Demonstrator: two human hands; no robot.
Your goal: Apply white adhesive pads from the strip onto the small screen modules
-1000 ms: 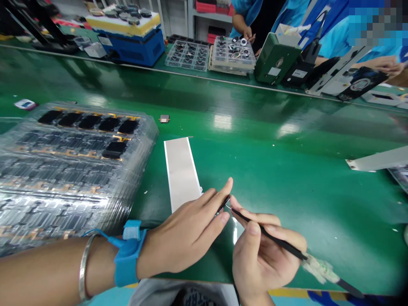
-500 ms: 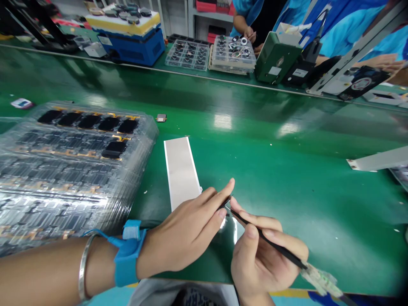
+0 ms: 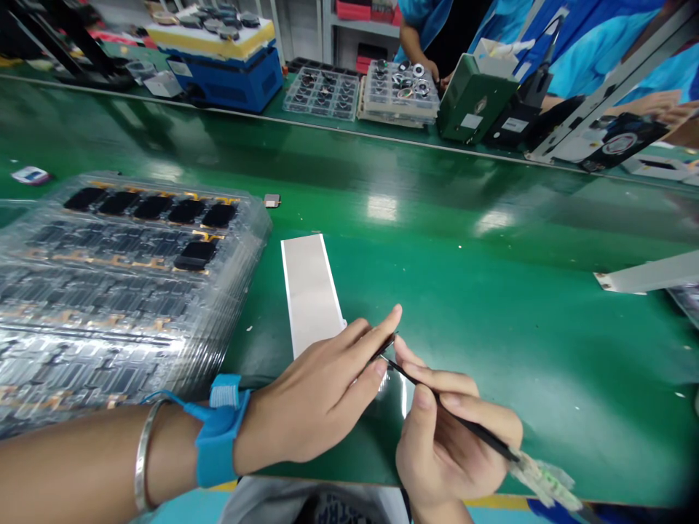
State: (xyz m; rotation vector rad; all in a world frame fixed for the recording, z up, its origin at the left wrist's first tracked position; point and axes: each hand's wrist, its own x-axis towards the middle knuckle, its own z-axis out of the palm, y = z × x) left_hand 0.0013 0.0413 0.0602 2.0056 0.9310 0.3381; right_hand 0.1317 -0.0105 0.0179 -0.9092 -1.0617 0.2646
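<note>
My left hand (image 3: 322,393), with a blue wrist strap (image 3: 221,437) on its wrist, pinches a small dark flat piece (image 3: 386,346) between thumb and fingers; most of the piece is hidden. My right hand (image 3: 456,437) is closed round black tweezers (image 3: 470,422), slanting up to the left. Their tip meets the dark piece near my left thumb, and their rear end is wrapped in clear, greenish-marked tape (image 3: 546,480). Partly under my left hand lies a pale strip with white edges (image 3: 312,291).
Stacked clear plastic trays (image 3: 136,291) with black square screens (image 3: 195,255) stand at left. A small metallic part (image 3: 271,200) and a white-purple piece (image 3: 31,175) lie on the green surface. Behind are a blue box (image 3: 229,78), parts trays (image 3: 322,94) and co-workers in blue (image 3: 431,29).
The tweezers and my right hand have shifted slightly left, bringing the tip against the dark piece. The small metallic part and the white-purple piece have slid a little left. My left hand stays nearly still.
</note>
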